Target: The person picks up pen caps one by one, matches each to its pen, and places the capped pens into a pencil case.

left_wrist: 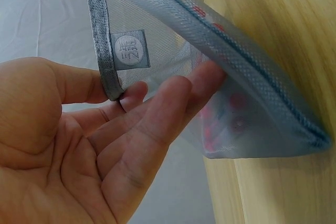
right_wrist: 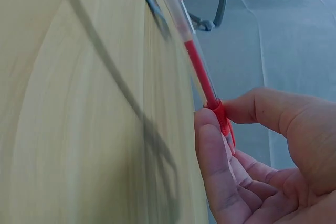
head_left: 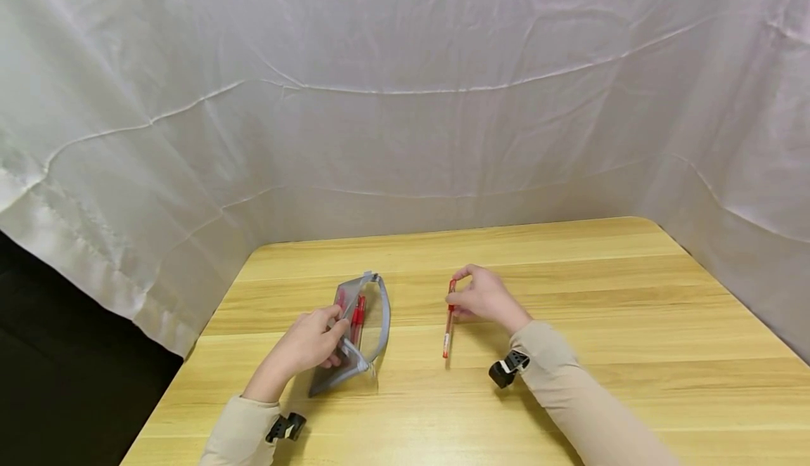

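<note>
A grey mesh zip pouch [head_left: 384, 318] with several red pens [head_left: 358, 315] inside stands gaping on the left of the table. My left hand [head_left: 306, 341] holds it by the near side; in the left wrist view, thumb and a finger pinch the grey fabric edge of the pouch [left_wrist: 107, 66] beside a square label [left_wrist: 130, 50]. The other fingers stretch along the mesh. To the right of the pouch, my right hand [head_left: 484, 297] pinches a red gel pen [right_wrist: 198, 69] near its red-clipped end. The pen's other end points down toward me, close over the table.
The wooden table [head_left: 569, 396] reaches up to grey-white curtains [head_left: 443, 136] at the back and both sides. Beyond the table's left edge lies a dark area [head_left: 57, 353]. A black wrist camera [head_left: 503, 373] sits on the right sleeve, another camera [head_left: 287, 426] on the left.
</note>
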A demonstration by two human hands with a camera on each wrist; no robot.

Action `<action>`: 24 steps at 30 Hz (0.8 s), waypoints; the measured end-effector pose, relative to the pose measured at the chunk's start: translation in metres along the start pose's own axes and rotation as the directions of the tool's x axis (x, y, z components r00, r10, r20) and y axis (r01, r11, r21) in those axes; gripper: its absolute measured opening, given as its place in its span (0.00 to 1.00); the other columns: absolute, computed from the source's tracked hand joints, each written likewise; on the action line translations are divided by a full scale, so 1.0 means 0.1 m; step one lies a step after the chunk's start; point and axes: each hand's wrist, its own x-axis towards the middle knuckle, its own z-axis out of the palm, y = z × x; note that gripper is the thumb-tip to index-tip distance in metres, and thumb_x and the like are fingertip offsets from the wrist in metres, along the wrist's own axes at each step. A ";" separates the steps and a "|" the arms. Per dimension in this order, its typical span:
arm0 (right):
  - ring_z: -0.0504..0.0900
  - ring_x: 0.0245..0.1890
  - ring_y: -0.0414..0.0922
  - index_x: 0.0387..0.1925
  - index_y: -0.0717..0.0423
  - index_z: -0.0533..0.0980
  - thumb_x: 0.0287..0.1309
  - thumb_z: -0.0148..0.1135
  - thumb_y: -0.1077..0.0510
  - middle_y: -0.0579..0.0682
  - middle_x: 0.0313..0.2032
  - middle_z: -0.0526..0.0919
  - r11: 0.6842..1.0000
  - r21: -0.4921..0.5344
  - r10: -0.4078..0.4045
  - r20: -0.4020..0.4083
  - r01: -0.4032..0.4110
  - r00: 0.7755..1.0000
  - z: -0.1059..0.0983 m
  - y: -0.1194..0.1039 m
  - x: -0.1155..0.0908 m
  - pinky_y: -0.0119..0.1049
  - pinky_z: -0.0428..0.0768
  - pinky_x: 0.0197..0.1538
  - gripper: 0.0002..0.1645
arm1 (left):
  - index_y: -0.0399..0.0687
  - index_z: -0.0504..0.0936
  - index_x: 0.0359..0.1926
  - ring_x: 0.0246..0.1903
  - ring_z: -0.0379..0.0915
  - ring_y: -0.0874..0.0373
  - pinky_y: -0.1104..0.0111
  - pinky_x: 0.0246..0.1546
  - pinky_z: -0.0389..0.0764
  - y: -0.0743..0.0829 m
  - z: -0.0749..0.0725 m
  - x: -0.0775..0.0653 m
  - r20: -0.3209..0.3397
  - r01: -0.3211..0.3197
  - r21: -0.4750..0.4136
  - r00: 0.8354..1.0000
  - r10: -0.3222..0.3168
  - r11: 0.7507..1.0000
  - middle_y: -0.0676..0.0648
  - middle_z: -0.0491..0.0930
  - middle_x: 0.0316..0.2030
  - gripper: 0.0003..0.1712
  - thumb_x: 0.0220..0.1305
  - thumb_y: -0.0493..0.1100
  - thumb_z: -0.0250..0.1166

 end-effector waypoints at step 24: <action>0.93 0.33 0.60 0.62 0.64 0.74 0.61 0.72 0.68 0.59 0.33 0.89 0.990 0.090 -0.098 -0.097 0.107 0.990 0.78 -0.42 0.18 0.47 0.94 0.40 0.29 | 0.45 0.75 0.36 0.20 0.84 0.55 0.64 0.22 0.88 -0.01 0.00 0.00 0.006 -0.006 -0.009 1.000 0.006 1.000 0.43 0.80 0.25 0.12 0.82 0.41 0.57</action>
